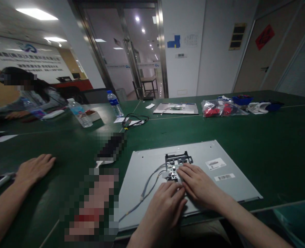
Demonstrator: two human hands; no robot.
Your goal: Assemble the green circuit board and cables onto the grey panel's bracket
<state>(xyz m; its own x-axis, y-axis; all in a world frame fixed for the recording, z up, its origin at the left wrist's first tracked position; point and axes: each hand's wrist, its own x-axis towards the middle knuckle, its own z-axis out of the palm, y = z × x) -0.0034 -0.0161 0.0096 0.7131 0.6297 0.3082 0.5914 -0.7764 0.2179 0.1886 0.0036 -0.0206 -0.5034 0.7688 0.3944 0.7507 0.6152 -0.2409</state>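
Observation:
A flat grey metal panel (152, 165) lies on the table in front of me. On its middle is a black bracket (178, 157) with a small board and thin grey cables (147, 184) running off to the left. My right hand (200, 184) bends its fingers over the right side of the bracket. Just below, my left hand (162, 203) is closed at the bracket's near end; its fingertips and whatever they pinch are hidden. Two white labels, one a barcode label (224, 177), are stuck to the panel's right side.
The green table (245, 137) stretches back. At left rests another person's hand (36, 168), beside a blurred-out phone-like object (112, 146). Further off are bottles (114, 104), a black cable (135, 119), a second panel (176, 108), and a plastic bag (221, 108) with red items.

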